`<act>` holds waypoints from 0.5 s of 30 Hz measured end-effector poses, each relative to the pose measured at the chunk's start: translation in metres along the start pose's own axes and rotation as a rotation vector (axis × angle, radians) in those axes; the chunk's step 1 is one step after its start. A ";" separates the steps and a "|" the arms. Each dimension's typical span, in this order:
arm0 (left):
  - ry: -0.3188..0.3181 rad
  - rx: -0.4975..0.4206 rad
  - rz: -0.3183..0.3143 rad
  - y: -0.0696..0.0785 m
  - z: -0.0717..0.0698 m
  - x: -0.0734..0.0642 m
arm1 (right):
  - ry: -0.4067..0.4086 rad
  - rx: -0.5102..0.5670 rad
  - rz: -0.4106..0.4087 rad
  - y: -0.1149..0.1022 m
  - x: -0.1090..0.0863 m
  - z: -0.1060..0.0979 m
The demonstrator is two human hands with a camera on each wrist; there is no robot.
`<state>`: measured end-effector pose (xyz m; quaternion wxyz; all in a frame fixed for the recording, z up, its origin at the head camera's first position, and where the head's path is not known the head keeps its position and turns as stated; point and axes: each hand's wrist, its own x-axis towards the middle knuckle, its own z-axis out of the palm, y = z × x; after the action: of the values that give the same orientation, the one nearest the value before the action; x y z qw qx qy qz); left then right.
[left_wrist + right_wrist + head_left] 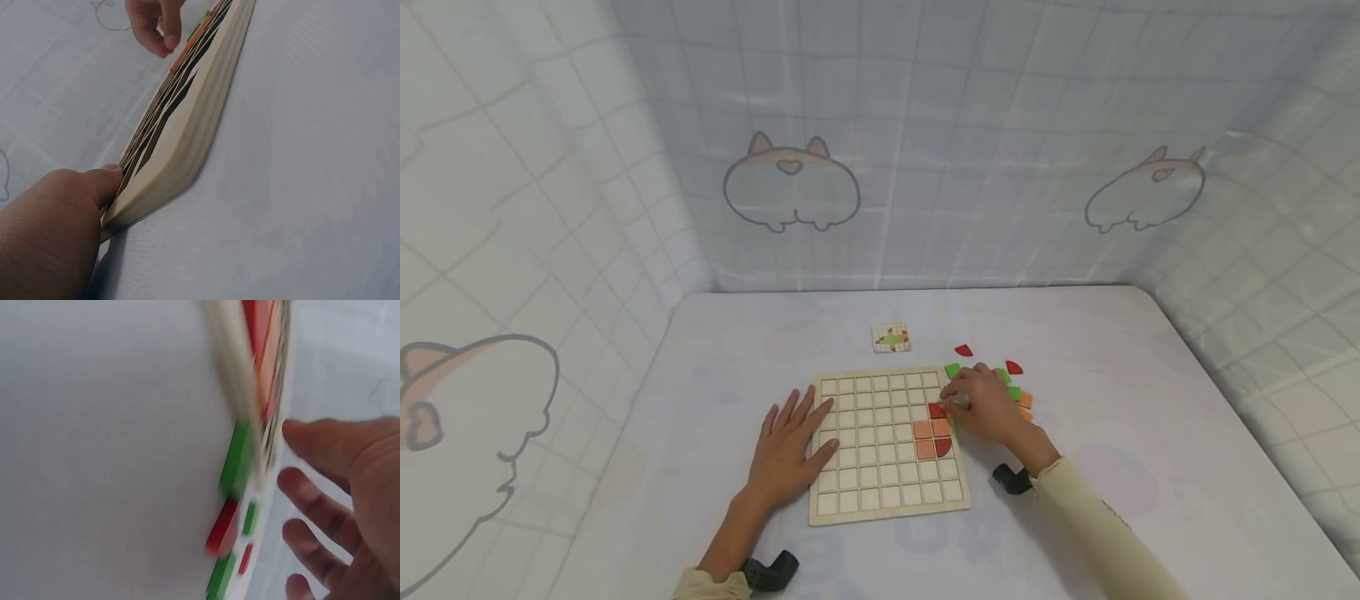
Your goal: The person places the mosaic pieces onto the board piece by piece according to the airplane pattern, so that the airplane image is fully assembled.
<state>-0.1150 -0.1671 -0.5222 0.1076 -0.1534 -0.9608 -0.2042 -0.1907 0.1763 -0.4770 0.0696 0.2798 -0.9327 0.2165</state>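
A square wooden grid board (889, 514) lies on the table. My left hand (786, 454) rests flat on its left edge, fingers spread; in the left wrist view the thumb (103, 184) lies over the rim. Near the right edge, several orange square tiles (923, 430) sit in the grid, with a red quarter-round tile (943, 447) below and another red tile (936, 411) above. My right hand (988, 404) hovers at that edge beside the upper red tile. In the right wrist view its thumb and fingers stand apart, with nothing visible between them.
Loose green tiles (953, 371) and orange tiles (1026, 400) lie around the right hand, partly hidden by it. Two red quarter-round tiles, one nearer (963, 351) and one farther right (1014, 367), lie behind. A small pattern card (891, 338) lies beyond the board.
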 end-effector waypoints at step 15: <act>0.009 -0.005 0.011 -0.001 0.000 -0.001 | -0.092 -0.159 0.049 0.030 0.025 -0.005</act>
<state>-0.1144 -0.1683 -0.5230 0.1128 -0.1578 -0.9590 -0.2065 -0.2285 0.1885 -0.4771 0.0434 0.2602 -0.9557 0.1303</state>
